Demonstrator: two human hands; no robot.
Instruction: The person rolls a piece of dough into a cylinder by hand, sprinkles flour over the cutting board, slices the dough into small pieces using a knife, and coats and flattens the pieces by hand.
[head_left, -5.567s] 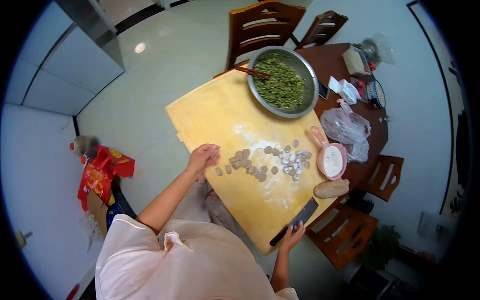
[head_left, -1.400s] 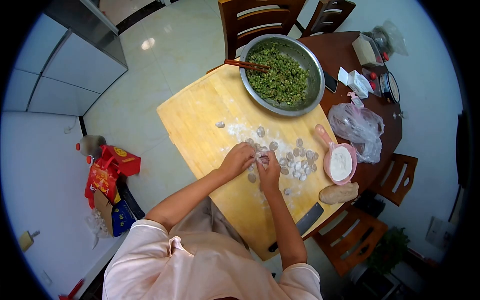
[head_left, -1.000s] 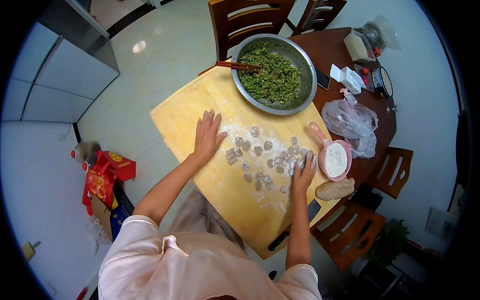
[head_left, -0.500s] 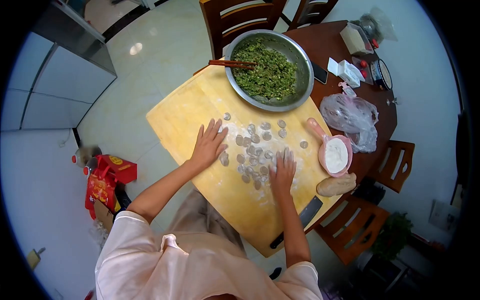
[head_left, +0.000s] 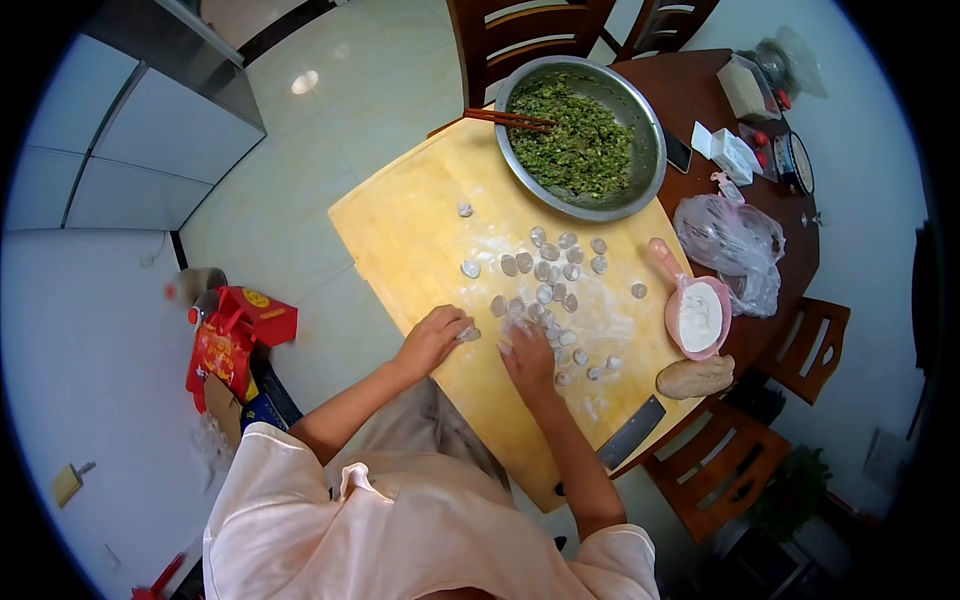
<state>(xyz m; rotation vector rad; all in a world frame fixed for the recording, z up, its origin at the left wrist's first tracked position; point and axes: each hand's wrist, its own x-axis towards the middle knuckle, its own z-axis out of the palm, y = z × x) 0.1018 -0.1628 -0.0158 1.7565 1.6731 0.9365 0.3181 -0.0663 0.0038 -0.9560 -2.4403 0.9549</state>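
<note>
Small floured dough pieces (head_left: 543, 270) lie scattered over the middle of a yellow board (head_left: 400, 220). My left hand (head_left: 430, 342) rests near the board's front left edge, its fingers curled in against a dough piece (head_left: 468, 334). My right hand (head_left: 528, 360) is low over the cluster, fingertips among the pieces; they are blurred, so their grip is unclear. Beyond them, a steel bowl (head_left: 650, 190) holds chopped green filling (head_left: 575, 135), with chopsticks (head_left: 510, 121) across its rim. To the right are a pink scoop (head_left: 672, 335) of flour and a dough lump (head_left: 695, 377).
A knife (head_left: 632, 432) lies on the board beside my right forearm, which hides its handle. On the dark table (head_left: 690, 85) behind are a phone (head_left: 677, 152), a tissue pack (head_left: 735, 158) and a plastic bag (head_left: 730, 240). Wooden chairs (head_left: 715, 460) stand around.
Both hands have drawn back toward my body. My left hand has gone from flat to curled at a dough piece. Some dough pieces have shifted, and the whole view has moved a little.
</note>
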